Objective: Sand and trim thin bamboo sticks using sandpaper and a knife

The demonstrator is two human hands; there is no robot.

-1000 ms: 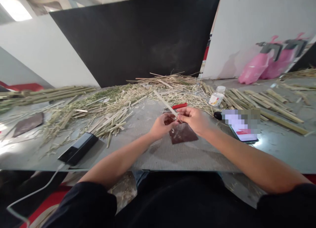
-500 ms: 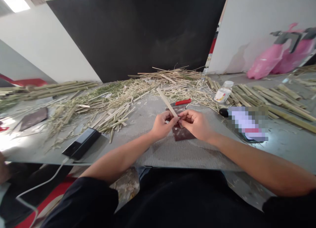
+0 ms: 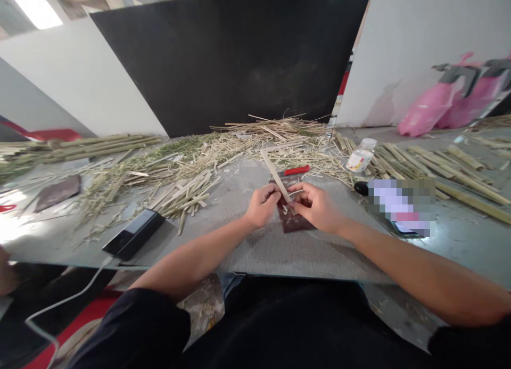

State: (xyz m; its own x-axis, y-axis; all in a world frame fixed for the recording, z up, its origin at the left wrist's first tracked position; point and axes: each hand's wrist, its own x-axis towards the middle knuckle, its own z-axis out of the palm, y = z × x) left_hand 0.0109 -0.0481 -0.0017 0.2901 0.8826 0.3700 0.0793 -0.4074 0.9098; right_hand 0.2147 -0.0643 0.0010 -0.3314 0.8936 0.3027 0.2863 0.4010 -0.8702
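Observation:
A pale, flat bamboo strip (image 3: 275,172) slants up and away above the dark red-brown board (image 3: 297,223). Its lower part is pinched between the thumb and fingers of my right hand (image 3: 317,206). Just left of the strip, my left hand (image 3: 261,205) is closed, thumb against curled fingers; whether anything small is inside them is hidden. Small pale scraps lie on the board under my hands. Beyond it rests a knife with a red handle (image 3: 297,170), its blade partly behind the strip.
Bamboo strips and shavings (image 3: 239,145) are heaped along the back. Split bamboo pieces (image 3: 459,169) lie to the right, by a clear bottle (image 3: 361,155) and a blurred-out phone (image 3: 399,209). A black power bank (image 3: 133,234) with a cable sits front left. Pink spray bottles (image 3: 429,108) stand back right.
My left hand has come off the strip's lower end and moved slightly left. My right hand still pinches the strip, which now shows more of its lower end. The view has tilted slightly.

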